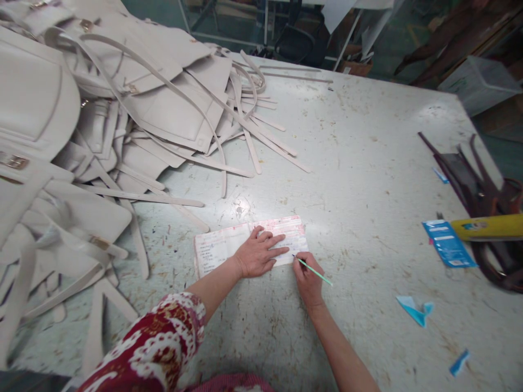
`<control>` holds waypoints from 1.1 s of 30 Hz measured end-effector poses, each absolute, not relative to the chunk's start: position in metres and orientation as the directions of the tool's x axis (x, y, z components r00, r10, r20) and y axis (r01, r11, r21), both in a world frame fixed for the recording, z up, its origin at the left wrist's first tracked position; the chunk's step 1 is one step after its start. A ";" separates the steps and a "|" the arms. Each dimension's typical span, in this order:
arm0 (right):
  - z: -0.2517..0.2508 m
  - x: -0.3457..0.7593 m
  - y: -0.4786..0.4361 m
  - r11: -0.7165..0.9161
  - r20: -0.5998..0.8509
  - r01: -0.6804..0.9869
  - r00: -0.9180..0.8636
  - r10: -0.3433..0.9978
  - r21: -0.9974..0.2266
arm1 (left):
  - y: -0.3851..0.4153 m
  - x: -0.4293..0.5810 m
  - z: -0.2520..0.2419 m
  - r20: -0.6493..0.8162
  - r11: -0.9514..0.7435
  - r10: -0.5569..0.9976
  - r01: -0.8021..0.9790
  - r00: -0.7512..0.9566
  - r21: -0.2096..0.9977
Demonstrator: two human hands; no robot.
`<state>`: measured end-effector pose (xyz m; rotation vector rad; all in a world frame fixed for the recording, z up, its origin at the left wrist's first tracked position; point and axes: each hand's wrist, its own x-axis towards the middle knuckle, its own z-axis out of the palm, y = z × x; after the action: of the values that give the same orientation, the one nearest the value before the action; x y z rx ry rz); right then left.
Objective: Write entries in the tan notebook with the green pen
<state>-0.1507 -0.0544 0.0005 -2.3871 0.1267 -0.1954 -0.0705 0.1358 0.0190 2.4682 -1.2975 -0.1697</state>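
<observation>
Head view: at lower centre, the left hand [258, 252] lies flat, fingers spread, on a paper slip [220, 247] on the table [368, 163]. The right hand [307, 279] pinches a green pen [314, 270], tip touching the slip's right edge. Cream bag pieces [102, 109] fill the upper left.

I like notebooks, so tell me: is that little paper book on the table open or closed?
Open. The paper book lies spread flat, the left hand pressing it down, while the right hand puts a green pen to its right page.

Cream bag panels [163, 109], pale green pen [314, 271], perhaps pink-printed slip [245, 239].
</observation>
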 end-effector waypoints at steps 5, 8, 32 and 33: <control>0.001 -0.151 -0.054 -0.727 0.103 -0.043 0.983 -0.154 -0.685 | 0.136 -0.070 0.019 0.053 -0.519 -0.819 -0.778 0.571 0.355; 0.001 -0.151 -0.054 -0.726 0.104 -0.047 0.981 -0.161 -0.686 | 0.136 -0.071 0.019 0.058 -0.522 -0.817 -0.779 0.573 0.347; 0.000 -0.151 -0.055 -0.758 0.112 -0.017 0.987 -0.119 -0.652 | 0.137 -0.072 0.018 0.060 -0.525 -0.812 -0.771 0.581 0.359; 0.000 -0.150 -0.054 -0.759 0.113 -0.014 0.987 -0.115 -0.651 | 0.137 -0.072 0.018 0.058 -0.525 -0.812 -0.770 0.581 0.363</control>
<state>-0.1505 -0.0543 -0.0004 -2.4275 0.0897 -0.1897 -0.0717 0.1369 0.0181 2.4650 -1.2841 -0.1671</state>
